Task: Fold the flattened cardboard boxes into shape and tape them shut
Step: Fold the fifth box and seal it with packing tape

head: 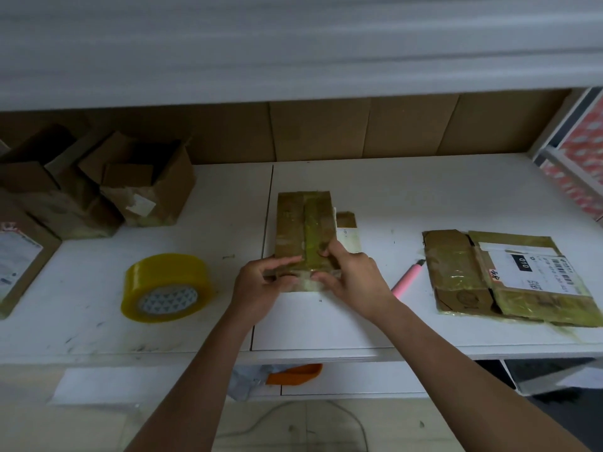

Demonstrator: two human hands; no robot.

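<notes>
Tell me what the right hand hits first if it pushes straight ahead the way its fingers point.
The right hand points up and left and already grips the taped cardboard box, so it would meet that at once. The left hand lies close beside, though depth is unclear.

Taped brown box (304,227) upright mid-table; flattened labelled box (509,278) flat at right; yellow tape roll (166,287) left.

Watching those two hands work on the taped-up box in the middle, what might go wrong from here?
Both hands, left hand and right hand, pinch only the near end of the box, so it might slip or pop open. The pink cutter lies just beside the right wrist and may get knocked off the table. The tape roll rests tilted on its side near the front edge and might roll away.
</notes>
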